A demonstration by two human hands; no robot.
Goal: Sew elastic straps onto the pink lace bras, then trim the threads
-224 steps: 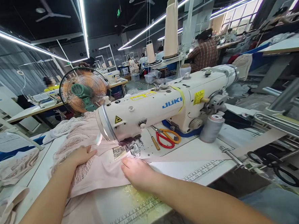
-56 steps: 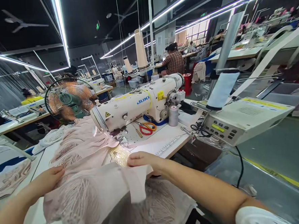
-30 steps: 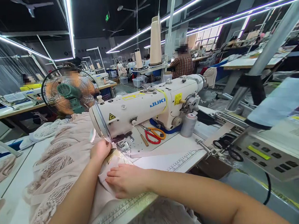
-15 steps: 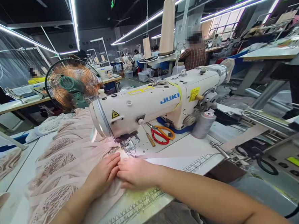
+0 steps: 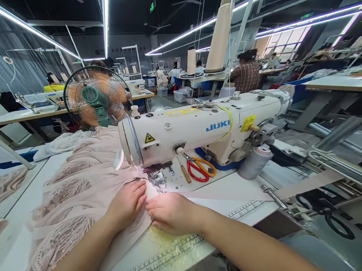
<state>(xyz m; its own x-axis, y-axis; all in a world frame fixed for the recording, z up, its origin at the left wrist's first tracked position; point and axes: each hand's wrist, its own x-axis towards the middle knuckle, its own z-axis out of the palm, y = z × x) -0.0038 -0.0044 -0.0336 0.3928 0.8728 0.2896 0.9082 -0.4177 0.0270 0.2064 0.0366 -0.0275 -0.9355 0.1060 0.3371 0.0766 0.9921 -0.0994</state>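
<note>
Pale pink fabric with lace panels (image 5: 109,160) lies in folds left of a white JUKI sewing machine (image 5: 180,131), its edge under the presser foot area. My left hand (image 5: 128,204) rests on the fabric just in front of the needle, fingers stretched forward and lying flat. Close beside it, my right hand (image 5: 171,211) has its fingers curled at the fabric edge, thumb side hidden below; it appears to pinch the cloth. A pale fabric strip (image 5: 224,193) runs from the right towards the needle area.
Red-and-orange-handled scissors (image 5: 198,169) and a wooden-handled tool (image 5: 185,173) lie on the machine bed. A grey thread cone (image 5: 255,163) stands right of them. A printed ruler (image 5: 164,257) lines the table's front edge. Behind are a fan (image 5: 97,95) and seated people.
The view has turned a little left, so the machine sits farther right in the picture. Both hands stay close together on the fabric before the needle, with only slight movement.
</note>
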